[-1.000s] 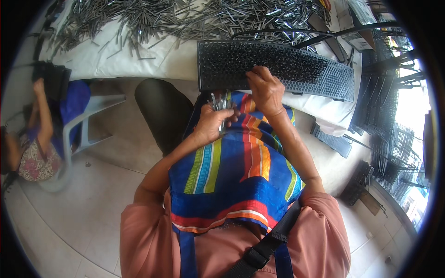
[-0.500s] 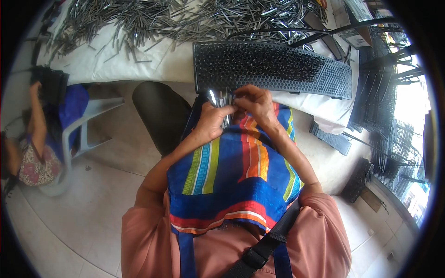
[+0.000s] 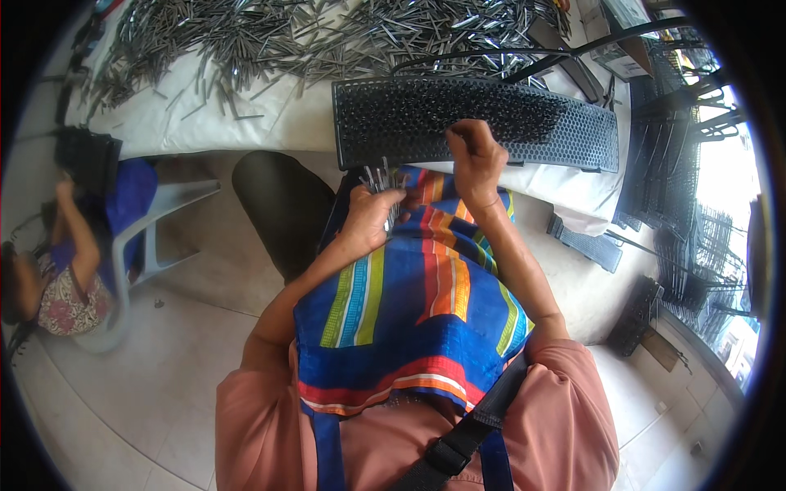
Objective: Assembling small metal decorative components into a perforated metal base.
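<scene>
My left hand (image 3: 368, 216) is closed around a bunch of thin metal strips (image 3: 378, 177), whose ends fan out above the thumb. It is over my lap, just short of the table edge. My right hand (image 3: 478, 160) is raised over the near side of a long black perforated panel (image 3: 591, 141), its fingers pinched together. Whatever lies between those fingertips is too small to make out. Many of the panel's holes on the left and middle are filled with dark pieces; toward its right end the holes look bare.
Loose metal strips (image 3: 270, 37) are heaped across the white-covered table (image 3: 164, 123). A cardboard box (image 3: 622, 56) is at the far right, near dark wire racks (image 3: 679, 245). On the left another person (image 3: 78, 262) sits on a pale plastic chair (image 3: 135, 250).
My right hand has left the strips in my left hand and moved up and right over the panel. My left hand stays nearly in place, still gripping the bunch.
</scene>
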Available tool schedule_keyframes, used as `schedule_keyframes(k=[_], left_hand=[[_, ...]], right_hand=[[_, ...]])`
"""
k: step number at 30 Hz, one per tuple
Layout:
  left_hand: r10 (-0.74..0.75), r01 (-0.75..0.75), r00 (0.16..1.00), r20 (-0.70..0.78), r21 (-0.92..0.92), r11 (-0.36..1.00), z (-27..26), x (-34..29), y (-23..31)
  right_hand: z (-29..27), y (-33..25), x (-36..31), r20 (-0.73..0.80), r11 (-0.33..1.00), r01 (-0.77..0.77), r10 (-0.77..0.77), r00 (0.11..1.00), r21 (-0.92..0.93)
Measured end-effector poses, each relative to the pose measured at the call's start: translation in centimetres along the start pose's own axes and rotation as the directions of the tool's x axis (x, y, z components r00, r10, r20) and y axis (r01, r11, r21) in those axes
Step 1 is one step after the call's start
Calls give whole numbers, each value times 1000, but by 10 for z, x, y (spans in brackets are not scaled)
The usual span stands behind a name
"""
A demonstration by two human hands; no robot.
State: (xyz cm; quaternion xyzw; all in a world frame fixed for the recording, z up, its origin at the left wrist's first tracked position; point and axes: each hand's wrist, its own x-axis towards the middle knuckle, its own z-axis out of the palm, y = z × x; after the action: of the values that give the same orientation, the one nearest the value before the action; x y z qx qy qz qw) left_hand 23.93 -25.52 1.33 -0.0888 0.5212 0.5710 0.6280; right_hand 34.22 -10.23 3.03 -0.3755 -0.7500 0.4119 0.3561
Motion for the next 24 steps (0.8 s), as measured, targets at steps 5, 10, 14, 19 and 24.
schedule_keyframes(k=[5,10,14,19,24], left_hand=[[16,-14,998,55,-35,999,-5,3,-2],[61,-57,997,42,-93,994,-6,4,-4],[65,-60,996,54,-85,995,-9,5,-6],[19,-18,999,33,-34,999,-10,4,-5],[-2,3,999,48,-34,999,-10,1,-7]], right_hand=[[6,-2,11,74,965,195,-185,980,-178],[5,-6,15,103,927,284,-267,958,-245],[4,-11,14,108,962,194,-175,979,-194],[4,-13,15,117,962,207,-188,975,-179],[2,-15,14,135,964,210,-189,973,-165]])
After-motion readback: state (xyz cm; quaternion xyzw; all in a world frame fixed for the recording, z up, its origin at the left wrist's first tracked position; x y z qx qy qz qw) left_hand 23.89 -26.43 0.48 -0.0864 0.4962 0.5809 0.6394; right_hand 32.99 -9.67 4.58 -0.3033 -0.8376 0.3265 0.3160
